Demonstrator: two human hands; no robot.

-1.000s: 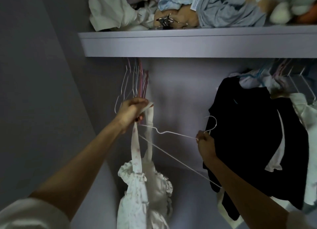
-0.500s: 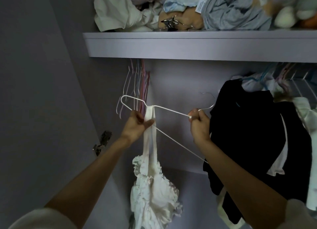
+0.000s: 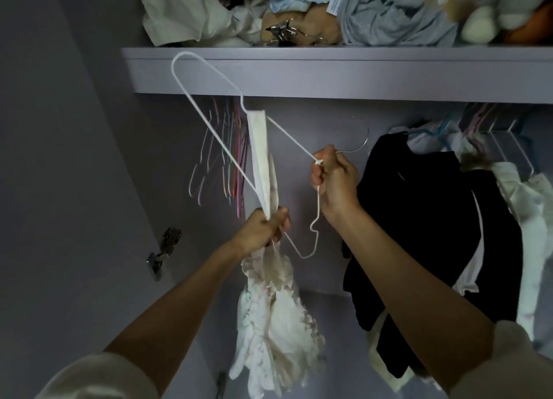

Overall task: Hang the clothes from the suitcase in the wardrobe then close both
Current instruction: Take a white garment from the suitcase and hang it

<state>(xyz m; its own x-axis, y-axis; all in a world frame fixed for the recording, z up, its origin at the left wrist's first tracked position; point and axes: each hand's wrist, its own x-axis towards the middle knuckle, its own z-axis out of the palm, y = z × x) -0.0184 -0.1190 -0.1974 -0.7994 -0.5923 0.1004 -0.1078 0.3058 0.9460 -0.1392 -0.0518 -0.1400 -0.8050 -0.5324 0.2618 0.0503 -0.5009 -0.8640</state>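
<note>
Your thin white wire hanger (image 3: 209, 111) is tilted steeply, one rounded shoulder end up against the front edge of the pale lilac wardrobe shelf (image 3: 329, 72), its bare metal hook pointing right, below the shelf. The white frilly cotton garment (image 3: 272, 318) hangs by a flat strap looped over the hanger's notch just under the shelf edge; the ruffled, crumpled body bunches well below the shelf.

Your left hand (image 3: 261, 229) is fisted below the shelf, fingers curled tight around the strap, with the hanger's lower wire running into the same fist. Forearm extended, cream sleeve at the elbow. Your right hand (image 3: 335, 180) is fisted too, thumb and fingers pinching the hanger's twisted neck, wrist cocked up toward the shelf.

On top of the shelf: a heap of soft folded fabric, white, pale blue and grey, a tan plush piece, a metal clip cluster. Under the shelf, left end: a bunch of thin empty wire hangers (image 3: 223, 159) in pastel pink, blue and white. Under the shelf, right: a matte black top (image 3: 419, 219) hanging, more white garments beside it. A metal door hinge (image 3: 163, 253) sits on the wall, low and left of the shelf.
</note>
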